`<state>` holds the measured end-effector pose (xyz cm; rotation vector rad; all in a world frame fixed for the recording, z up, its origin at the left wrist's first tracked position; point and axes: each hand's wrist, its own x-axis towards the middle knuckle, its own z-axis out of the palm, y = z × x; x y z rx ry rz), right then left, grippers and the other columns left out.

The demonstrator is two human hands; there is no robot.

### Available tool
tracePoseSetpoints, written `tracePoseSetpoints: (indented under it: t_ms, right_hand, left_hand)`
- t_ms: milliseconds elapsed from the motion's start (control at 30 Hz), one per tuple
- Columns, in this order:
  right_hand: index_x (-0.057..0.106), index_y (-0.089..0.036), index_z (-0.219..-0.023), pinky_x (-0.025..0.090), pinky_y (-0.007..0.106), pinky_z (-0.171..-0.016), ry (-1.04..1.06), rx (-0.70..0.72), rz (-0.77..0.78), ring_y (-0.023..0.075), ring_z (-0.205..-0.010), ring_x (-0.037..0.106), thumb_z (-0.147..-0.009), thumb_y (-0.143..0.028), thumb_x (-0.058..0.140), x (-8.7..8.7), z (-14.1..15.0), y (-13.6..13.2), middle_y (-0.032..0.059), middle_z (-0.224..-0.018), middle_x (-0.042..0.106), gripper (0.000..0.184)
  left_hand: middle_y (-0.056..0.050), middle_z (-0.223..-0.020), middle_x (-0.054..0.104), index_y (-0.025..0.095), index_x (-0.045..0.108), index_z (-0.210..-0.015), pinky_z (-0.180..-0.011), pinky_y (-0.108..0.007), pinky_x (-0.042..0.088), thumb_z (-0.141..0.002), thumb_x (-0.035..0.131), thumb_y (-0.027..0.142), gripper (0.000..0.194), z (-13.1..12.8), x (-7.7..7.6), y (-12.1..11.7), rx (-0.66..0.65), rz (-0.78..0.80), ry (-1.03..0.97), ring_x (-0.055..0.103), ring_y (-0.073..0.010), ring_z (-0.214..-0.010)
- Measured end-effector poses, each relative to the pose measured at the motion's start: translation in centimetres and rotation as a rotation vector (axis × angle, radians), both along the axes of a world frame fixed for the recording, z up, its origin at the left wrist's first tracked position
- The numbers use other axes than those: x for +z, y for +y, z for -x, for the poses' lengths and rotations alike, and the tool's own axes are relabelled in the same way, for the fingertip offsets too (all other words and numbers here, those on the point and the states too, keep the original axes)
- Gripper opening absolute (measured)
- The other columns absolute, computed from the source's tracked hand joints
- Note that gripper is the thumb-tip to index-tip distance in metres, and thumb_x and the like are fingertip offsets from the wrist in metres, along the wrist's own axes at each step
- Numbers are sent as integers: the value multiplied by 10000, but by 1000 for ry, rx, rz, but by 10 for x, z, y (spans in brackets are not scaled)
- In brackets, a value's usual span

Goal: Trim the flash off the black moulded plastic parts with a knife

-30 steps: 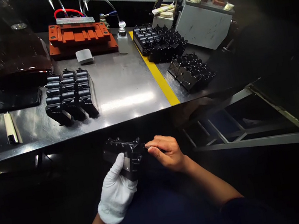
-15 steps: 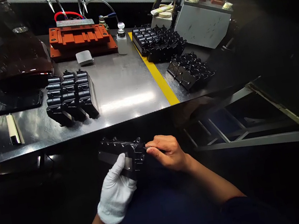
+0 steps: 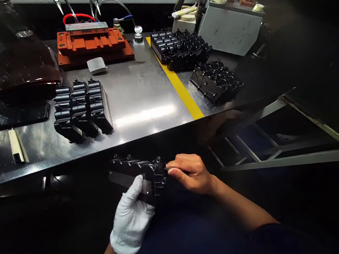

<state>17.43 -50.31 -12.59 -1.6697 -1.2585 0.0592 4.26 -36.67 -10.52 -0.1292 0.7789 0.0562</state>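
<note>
A black molded plastic housing [image 3: 134, 172] with rounded ribs and small screw bosses is held in front of the bench edge. Wrapped round its lower side is my left hand [image 3: 131, 220], in a white glove, thumb pressed on the flat face. My bare right hand [image 3: 188, 173] is closed in a pinch at the housing's right end. Between its thumb and forefinger sits a small thin dark tool, perhaps a blade; its kind is too small to make out. The tool's tip is close to the bosses, and I cannot tell whether it touches.
On the metal bench [image 3: 138, 93] stand black housings [image 3: 82, 111] at left and more stacked housings [image 3: 180, 47] beyond a yellow tape line [image 3: 178, 86]. An orange fixture [image 3: 93, 44], a pump bottle [image 3: 139, 45] and a grey box [image 3: 230, 25] are behind. A metal frame [image 3: 292, 158] is at lower right.
The housing has turned slightly in my left hand, its far left end shifting a little left. My right hand stays almost in place, still pinching at the right end.
</note>
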Motion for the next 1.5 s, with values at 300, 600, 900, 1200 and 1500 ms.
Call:
tracePoseSetpoints:
  t_ms: [300, 600, 900, 1200, 1500]
  right_hand:
    - [707, -161, -821, 419, 250, -504, -19, 63, 39, 110, -501, 506, -947, -296, 499, 3, -6, -3, 28, -591, 636, 278]
    - [696, -150, -843, 432, 243, -505, -19, -39, -128, 116, -525, 531, -910, -241, 566, -11, -2, 4, 48, -648, 681, 173]
    - [727, -156, -771, 463, 242, -536, 144, -327, -95, 121, -552, 588, -918, -304, 550, -29, -19, 9, 37, -635, 670, 274]
    - [723, -141, -811, 451, 228, -509, 137, -91, -57, 107, -534, 551, -928, -273, 546, -9, -3, 4, 36, -630, 656, 249]
    - [697, -131, -822, 424, 238, -482, -25, -23, -94, 103, -498, 509, -940, -272, 524, -7, 1, 9, 49, -627, 674, 252]
  left_hand:
    - [-52, -801, 777, 131, 753, -797, -751, -154, 574, -961, 340, 51, 451, 1, 2, -3, -57, -149, 45, 736, -106, -729]
    - [-15, -710, 758, 145, 746, -709, -611, -165, 585, -852, 532, -14, 302, 2, 4, -6, -94, -347, 32, 716, -120, -615]
    - [-8, -651, 735, 141, 714, -664, -640, -199, 591, -732, 636, -31, 200, 9, 6, -10, -181, -411, 64, 705, -136, -597]
    - [7, -673, 748, 156, 715, -711, -674, -116, 557, -919, 391, 11, 411, 0, -1, 14, 18, -127, 320, 709, -64, -626]
    - [3, -636, 735, 170, 709, -668, -692, -143, 567, -929, 334, -4, 489, -2, 3, 7, 13, -138, 254, 709, -76, -614]
